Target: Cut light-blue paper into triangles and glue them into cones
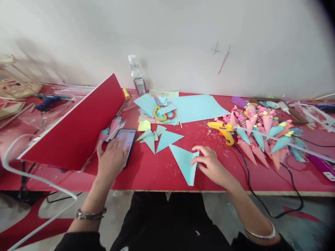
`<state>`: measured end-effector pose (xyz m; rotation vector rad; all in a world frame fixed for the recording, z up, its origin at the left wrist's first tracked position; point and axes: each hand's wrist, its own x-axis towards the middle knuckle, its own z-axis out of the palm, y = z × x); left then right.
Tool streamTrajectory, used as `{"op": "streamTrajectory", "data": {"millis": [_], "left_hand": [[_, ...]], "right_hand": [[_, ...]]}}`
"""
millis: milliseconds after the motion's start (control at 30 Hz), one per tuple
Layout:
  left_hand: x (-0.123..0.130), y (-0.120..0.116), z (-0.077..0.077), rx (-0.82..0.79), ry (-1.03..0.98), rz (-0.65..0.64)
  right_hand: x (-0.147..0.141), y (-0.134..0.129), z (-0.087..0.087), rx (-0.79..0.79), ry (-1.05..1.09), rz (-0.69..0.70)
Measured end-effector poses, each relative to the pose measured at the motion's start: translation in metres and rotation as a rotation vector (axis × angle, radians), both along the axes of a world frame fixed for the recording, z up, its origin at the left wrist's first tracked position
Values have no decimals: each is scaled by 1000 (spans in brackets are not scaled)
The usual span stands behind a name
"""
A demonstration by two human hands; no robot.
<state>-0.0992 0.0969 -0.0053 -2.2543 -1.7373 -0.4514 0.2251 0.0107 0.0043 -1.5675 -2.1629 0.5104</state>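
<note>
My left hand [112, 159] lies over a phone [130, 139] with a lit screen, its fingers apart and touching the glass. My right hand [209, 163] has its thumb and fingers on the folded edge of a light blue paper triangle [183, 162], which rests near the table's front edge. Just behind it lies another blue triangle [168, 139], beside small green-blue paper pieces [150, 142]. Farther back, scissors with yellow and red handles [160, 114] rest on paper scraps, next to a large blue sheet [199, 107].
A yellow glue gun [225, 131] with a black cord lies right of centre, beside a pile of pink and blue paper cones [261, 129]. A red board [83, 129] stands tilted at left. A clear bottle [138, 81] stands by the wall; a white cable [39, 179] crosses the lower left.
</note>
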Motion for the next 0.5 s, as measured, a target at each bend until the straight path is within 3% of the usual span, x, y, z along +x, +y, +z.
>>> {"op": "streamTrajectory", "data": {"millis": [67,167,267,333,500], "left_hand": [[2,1,1,-13,4,-19],[26,-9,11,0,-118,-109],[66,-27,17,-105,-212,-442],[93,-38,13,-224,-175,-653],[130,-45,-9,-361,34,-593]], "right_hand": [[-1,1,0,9,40,3],[-4,5,-1,-11,107,6],[-6,11,-3,-83,181,16],[-6,16,-7,-143,254,45],[-2,24,-15,-258,449,5]]}}
